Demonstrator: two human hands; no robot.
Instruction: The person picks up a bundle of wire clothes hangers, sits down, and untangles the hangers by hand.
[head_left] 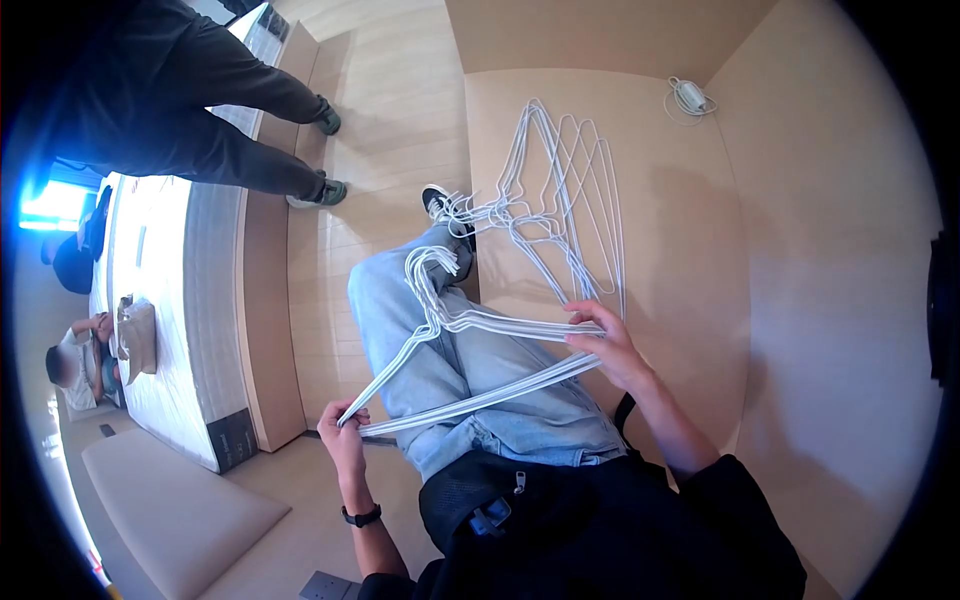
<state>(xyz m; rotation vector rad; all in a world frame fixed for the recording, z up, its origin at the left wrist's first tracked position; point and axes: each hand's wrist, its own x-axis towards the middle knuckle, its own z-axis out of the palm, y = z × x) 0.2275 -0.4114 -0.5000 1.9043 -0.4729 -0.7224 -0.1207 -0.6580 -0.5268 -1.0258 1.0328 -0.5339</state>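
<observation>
A stack of white wire hangers [500, 397] lies across my lap, held at both ends. My left hand [343, 428] is closed around the left corner of the stack. At the other end my right hand [608, 345] grips the right corner, thumb and fingers pinching the wires. The hooks of the stack bunch together over my knee, pointing away from me. Beyond my right hand, a loose pile of more white wire hangers [545, 200] spreads over the wooden surface, its hooks near my shoe.
A white adapter with a coiled cable [690, 97] sits in the far corner of the wooden surface [690, 220]. To the left, a person in dark trousers [250, 160] stands by a plastic-wrapped mattress [170, 300]. A paper bag [137, 338] and another seated person [85, 365] are farther left.
</observation>
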